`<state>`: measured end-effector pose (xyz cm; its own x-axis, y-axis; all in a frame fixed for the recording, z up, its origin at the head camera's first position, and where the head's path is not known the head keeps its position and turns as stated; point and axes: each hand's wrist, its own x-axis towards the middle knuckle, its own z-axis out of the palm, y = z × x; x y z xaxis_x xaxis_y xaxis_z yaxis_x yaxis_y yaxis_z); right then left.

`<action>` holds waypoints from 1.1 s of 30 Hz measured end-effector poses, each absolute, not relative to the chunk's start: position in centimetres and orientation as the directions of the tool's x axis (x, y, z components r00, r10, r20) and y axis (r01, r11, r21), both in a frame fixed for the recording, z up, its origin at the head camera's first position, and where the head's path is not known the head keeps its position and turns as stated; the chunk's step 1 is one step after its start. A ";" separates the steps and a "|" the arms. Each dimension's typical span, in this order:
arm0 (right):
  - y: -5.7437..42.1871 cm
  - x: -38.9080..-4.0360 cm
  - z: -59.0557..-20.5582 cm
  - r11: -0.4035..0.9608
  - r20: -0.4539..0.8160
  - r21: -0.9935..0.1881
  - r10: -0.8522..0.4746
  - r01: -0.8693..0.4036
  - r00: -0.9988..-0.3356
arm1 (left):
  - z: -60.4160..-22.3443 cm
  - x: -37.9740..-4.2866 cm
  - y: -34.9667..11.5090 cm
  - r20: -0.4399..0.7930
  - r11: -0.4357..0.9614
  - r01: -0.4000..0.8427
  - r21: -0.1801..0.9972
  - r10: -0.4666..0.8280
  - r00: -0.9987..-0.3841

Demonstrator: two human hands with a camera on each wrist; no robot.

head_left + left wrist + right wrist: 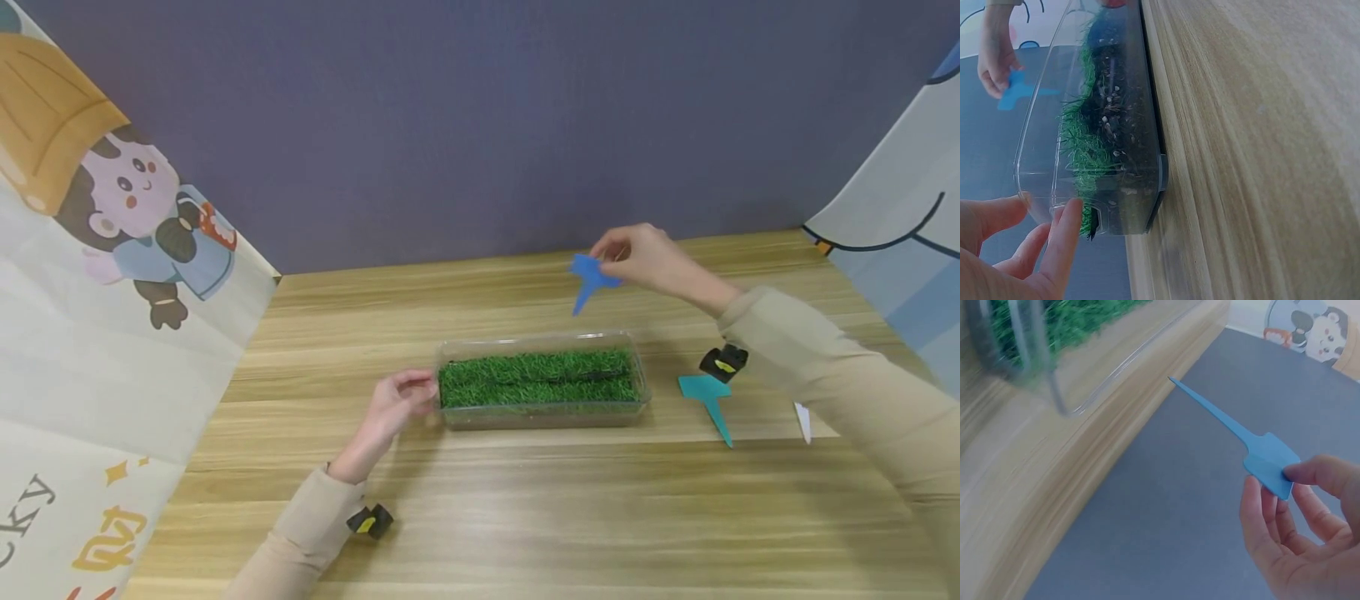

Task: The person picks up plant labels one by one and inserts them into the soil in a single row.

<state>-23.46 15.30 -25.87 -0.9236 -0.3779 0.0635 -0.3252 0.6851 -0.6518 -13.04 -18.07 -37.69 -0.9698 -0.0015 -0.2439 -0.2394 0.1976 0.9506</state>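
A blue T-shaped plant label (590, 278) is pinched by its broad head between the thumb and fingers of my right hand (647, 260). Its pointed stem slants downward in the head view, above and behind a clear plastic box (540, 416). Green artificial-looking grass (536, 367) fills the box in two strips with a dark line between them; the left wrist view shows dark soil-like material (1119, 106) underneath. At the box's left end, my left hand (393, 404) holds the end wall and rim with thumb and fingertips.
Right of the box lie a teal T-shaped label (707, 392) and a white pointed label (803, 421), partly hidden by the right sleeve. A dark partition (487, 133) stands behind the wooden table (525, 517). Printed cloths hang on both sides.
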 end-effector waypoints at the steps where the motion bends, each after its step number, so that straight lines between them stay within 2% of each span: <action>1: 15.0 -23.4 -25.8 0.680 0.067 -0.654 -0.384 -0.332 -0.921 | -37.7 -13.0 -18.1 -0.243 0.198 -0.238 0.951 -0.001 -0.970; 19: 9.8 -22.2 -25.7 0.573 0.073 -0.700 -0.535 -0.425 -0.842 | -37.7 -13.1 -18.1 -0.241 0.197 -0.237 0.951 -0.001 -0.970; 33: 6.7 -21.3 -26.2 0.546 0.052 -0.718 -0.576 -0.431 -0.816 | -37.9 -13.2 -18.3 -0.249 0.187 -0.243 0.952 0.005 -0.969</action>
